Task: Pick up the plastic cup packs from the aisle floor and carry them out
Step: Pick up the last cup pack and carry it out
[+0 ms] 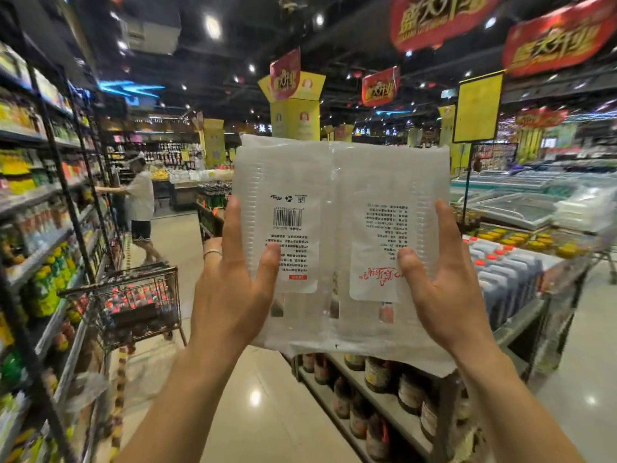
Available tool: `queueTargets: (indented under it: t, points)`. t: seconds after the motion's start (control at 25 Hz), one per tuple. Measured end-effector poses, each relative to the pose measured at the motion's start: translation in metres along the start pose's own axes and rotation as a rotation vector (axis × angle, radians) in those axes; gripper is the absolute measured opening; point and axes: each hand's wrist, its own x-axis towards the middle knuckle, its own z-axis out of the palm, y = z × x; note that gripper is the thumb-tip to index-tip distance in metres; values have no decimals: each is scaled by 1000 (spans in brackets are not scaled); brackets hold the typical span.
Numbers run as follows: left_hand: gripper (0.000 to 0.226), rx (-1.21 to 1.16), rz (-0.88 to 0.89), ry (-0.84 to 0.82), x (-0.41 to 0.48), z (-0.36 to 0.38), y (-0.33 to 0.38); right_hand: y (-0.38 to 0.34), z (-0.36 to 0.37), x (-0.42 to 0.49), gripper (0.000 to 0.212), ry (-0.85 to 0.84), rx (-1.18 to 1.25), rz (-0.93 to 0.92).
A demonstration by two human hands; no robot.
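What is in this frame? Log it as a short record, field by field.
held item: two clear cup packs, side by side, print upside down
left hand: grips the left pack, thumb on its front
right hand: grips the right pack, thumb on its front
height: raised, off the floor
left of aisle: shopping cart beside stocked shelves
ahead: a person reaching to a shelf

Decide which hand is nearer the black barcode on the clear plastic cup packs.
Left. The left hand grips the clear plastic cup packs just beside the black barcode; the right hand grips the far edge, across the packs.
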Motion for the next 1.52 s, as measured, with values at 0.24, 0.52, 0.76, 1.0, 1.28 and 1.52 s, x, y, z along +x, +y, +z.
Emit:
queueTargets:
  t: [0.24,0.52,0.76,1.0,1.28,1.52]
  points:
    - [71,-50,67,1,24,96,65,72,-63,50,68,30,-31,28]
    - [69,-86,82,-29,46,214,156,156,-155,107,69,61,-101,79]
    - [69,-127,117,-112,53,289,215,216,-215,117,68,135,-182,138]
    - [75,-307,208,-216,51,384,281,279,-282,121,68,250,-327,234]
    - [76,-418,249,-327,76,522,334,372,-325,163,69,330,-449,314]
    - [71,-457,267,-339,127,633,372,458,-341,232,69,383,-506,300]
